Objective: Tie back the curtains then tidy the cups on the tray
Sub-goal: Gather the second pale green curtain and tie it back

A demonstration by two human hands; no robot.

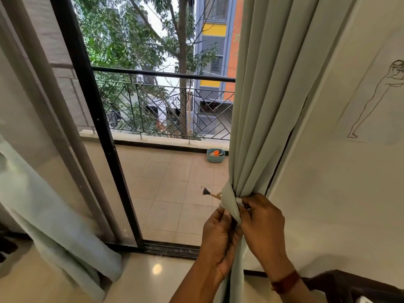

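Curtain [262,106] of pale grey-green cloth hangs in deep folds at the right side of the balcony door, close against the wall [328,193]. Its long axis runs upright, top to floor, and the folds draw in toward a tieback [229,203] of the same cloth. The tieback wraps around the gathered folds and slants down to the right. My left hand [218,235] sits just below it, its fingers [220,215] curled and pinching the lower end. My right hand [262,221] is just beside it on the right, pinching the other end against the folds. A second curtain [43,204] hangs at the far left, well apart.
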